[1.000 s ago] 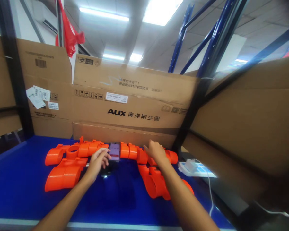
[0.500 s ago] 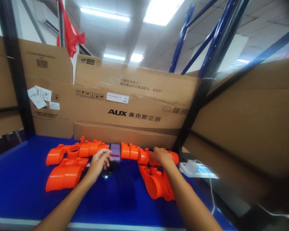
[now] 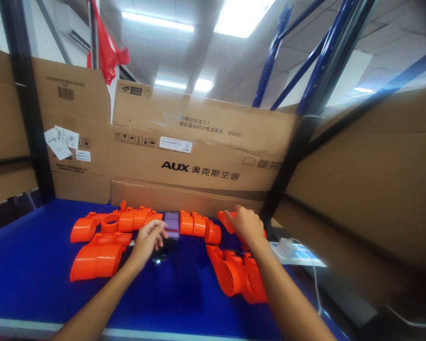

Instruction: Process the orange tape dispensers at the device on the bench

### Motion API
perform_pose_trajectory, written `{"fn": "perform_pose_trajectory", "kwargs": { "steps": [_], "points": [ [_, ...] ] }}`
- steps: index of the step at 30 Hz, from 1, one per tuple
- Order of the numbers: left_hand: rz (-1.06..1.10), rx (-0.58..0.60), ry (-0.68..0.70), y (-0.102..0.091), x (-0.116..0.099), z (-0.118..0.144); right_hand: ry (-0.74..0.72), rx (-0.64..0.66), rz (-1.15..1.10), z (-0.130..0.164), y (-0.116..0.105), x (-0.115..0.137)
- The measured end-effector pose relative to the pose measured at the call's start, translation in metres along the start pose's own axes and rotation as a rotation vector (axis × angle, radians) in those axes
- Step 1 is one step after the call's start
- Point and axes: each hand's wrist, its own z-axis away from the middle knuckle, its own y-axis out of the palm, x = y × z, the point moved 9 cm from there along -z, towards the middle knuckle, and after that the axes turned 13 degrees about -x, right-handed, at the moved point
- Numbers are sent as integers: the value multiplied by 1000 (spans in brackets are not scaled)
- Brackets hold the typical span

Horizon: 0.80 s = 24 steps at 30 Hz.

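My right hand (image 3: 247, 226) is closed around an orange plastic tube-shaped part (image 3: 226, 221) at the right end of the back row. The palm and fingers hide much of that part. My left hand (image 3: 149, 240) hovers with loosely bent fingers and no visible object in it, just left of a phone (image 3: 172, 225) with a lit screen. Below its fingertips lies a small dark object (image 3: 159, 257) that I cannot make out. Similar orange parts (image 3: 198, 225) stand in the back row, and more orange parts (image 3: 230, 274) lie in front of my right hand.
On the left of the blue table (image 3: 156, 303) sit several orange parts (image 3: 95, 263). A white power strip (image 3: 301, 254) with a plug and cable is at the right. Cardboard panels (image 3: 199, 156) enclose the back and sides, between dark rack posts (image 3: 284, 166).
My right hand has moved right and slightly up, shifting an orange part away from the row, so a gap shows beside it. The left hand stays nearly still.
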Motion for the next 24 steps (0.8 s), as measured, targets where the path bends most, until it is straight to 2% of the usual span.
{"fn": "perform_pose_trajectory", "kwargs": {
  "steps": [4, 7, 10, 13, 15, 19, 24],
  "points": [
    [-2, -5, -2, 1, 0, 0, 50, -126, -35, -1, -33, -2],
    [19, 1, -11, 2, -1, 1, 30, -267, -115, 4, -63, 9],
    [41, 7, -13, 3, -4, 2, -58, -414, -259, 17, -93, 33],
    [88, 12, 15, 4, -12, 5, -230, -458, -475, 37, -112, 70],
    [143, 33, 21, 7, -16, 8, -342, -415, -601, 53, -115, 96],
    [291, 58, -50, 13, -15, 12, -429, -310, -696, 85, -108, 136],
    [417, 48, -173, 15, -10, 12, -493, -206, -763, 121, -94, 162]
  ]
}}
